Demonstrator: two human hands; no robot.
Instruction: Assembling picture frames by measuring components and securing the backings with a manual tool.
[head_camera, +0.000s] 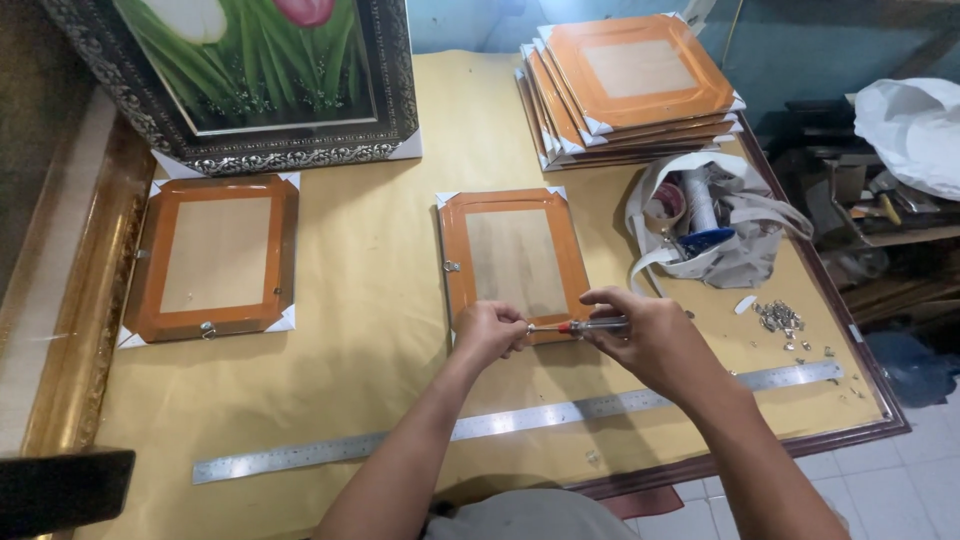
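Head view: screwdriver (590, 325) lying crosswise, tip toward left hand (490, 333).

Yellow-topped table (400, 330) with a long steel ruler (500, 420) along the near edge, two orange frames (215, 255) face down mid-table (one at the left edge), a frame stack (635, 85) far right, bag (715, 235) beside it.

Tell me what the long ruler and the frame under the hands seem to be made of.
Ruler: likely steel, a thin silvery strip that reflects light. Frame back: probably wood or fibreboard with a glossy orange-brown border and a matt tan centre panel; it cannot be told for certain.
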